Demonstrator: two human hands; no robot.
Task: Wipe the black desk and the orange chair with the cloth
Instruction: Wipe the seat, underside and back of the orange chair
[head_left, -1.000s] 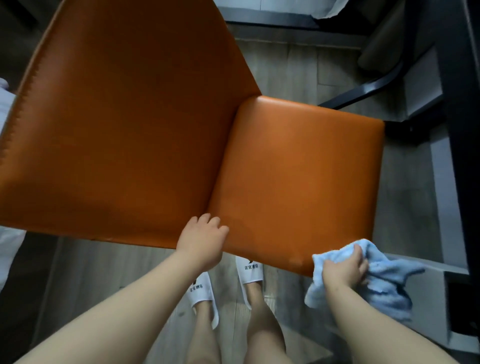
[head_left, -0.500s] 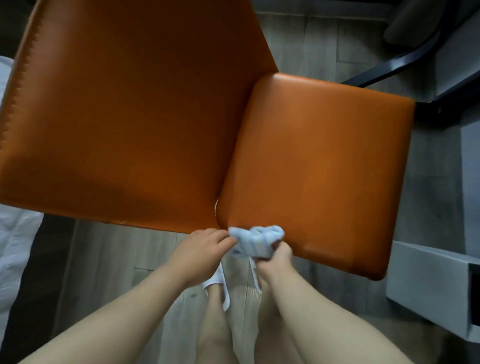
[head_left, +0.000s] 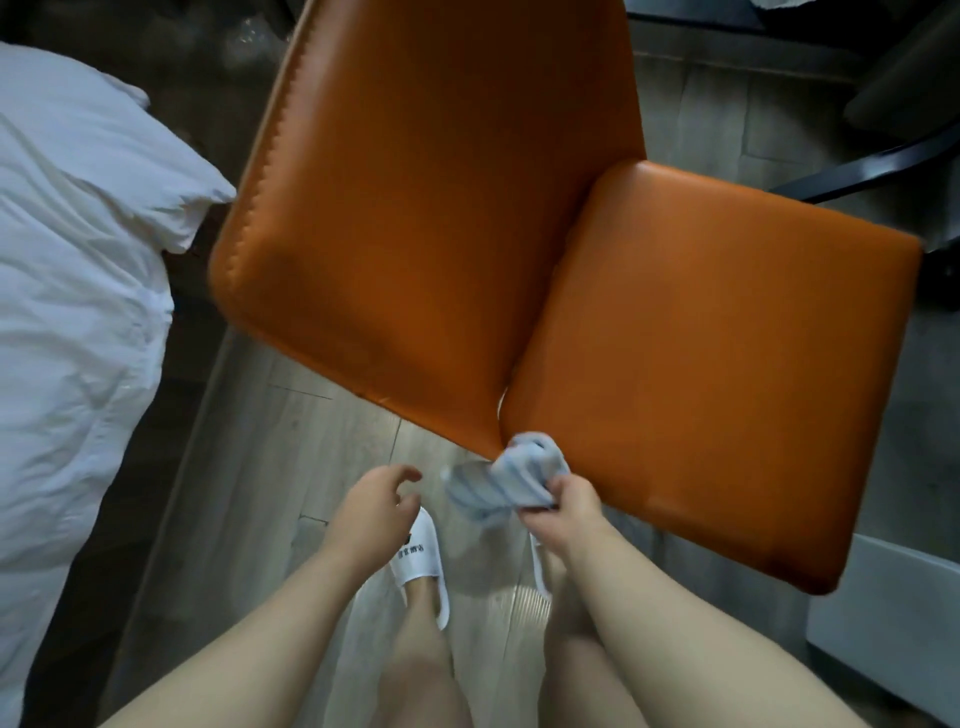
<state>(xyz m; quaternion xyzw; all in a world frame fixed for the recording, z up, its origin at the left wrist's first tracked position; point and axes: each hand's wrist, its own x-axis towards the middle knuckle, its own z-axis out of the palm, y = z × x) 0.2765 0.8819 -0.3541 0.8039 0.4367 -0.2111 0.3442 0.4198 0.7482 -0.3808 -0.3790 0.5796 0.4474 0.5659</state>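
The orange chair (head_left: 701, 353) fills the middle of the head view, its backrest to the left and its seat to the right. My right hand (head_left: 563, 512) grips a bunched light blue cloth (head_left: 506, 480) at the near corner of the seat, where seat and backrest meet. A little to the left of the cloth, my left hand (head_left: 376, 506) hovers over the floor with fingers apart, touching neither cloth nor chair. The black desk shows only as a dark edge (head_left: 691, 13) at the top right.
A bed with white bedding (head_left: 67, 270) lies at the left. My feet in white slippers (head_left: 421, 564) stand on the wooden floor below the chair. A grey box (head_left: 883, 623) sits at the right edge. Dark furniture legs (head_left: 857, 171) run behind the seat.
My left hand has let go of the chair and drawn back, away from the cloth. The right hand brought the cloth from the seat's right front edge to the corner by the backrest. The view shifted right.
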